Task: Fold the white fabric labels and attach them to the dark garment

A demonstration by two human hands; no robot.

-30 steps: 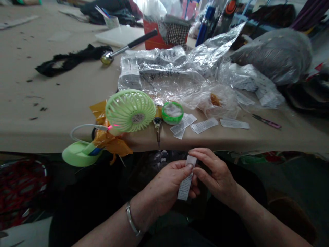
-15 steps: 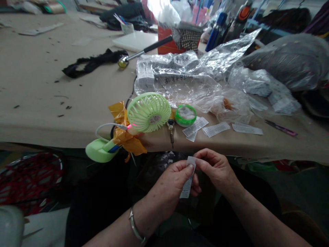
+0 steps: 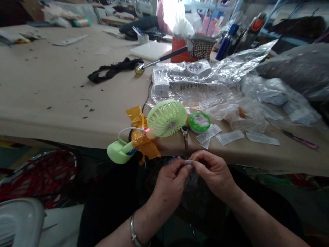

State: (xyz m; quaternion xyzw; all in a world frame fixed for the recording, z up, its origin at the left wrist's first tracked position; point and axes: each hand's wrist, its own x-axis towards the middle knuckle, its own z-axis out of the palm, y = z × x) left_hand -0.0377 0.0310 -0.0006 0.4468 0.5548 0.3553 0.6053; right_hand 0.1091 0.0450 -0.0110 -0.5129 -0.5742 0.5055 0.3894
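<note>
Between my fingertips, just in front of the table edge, is a small white printed label, mostly hidden by the fingers. My left hand pinches it between thumb and forefinger. From the other side my right hand closes thumb and fingertips on its end. Right above the hands, a tool with a narrow metal tip, like a soldering iron, points over the edge. Beside it sits a green round tub with white fluffy stuff inside. Loose printed labels lie right of the tub.
A light green fan is fixed at the table edge with orange tape. Behind are clear plastic bags holding label stacks. Pink-handled tweezers or snips lie at right. Black fabric and a long-handled tool lie farther back.
The label hung as a long strip under my left thumb; now only a short piece shows between both hands, which have drawn closer together. The view has shifted left.
</note>
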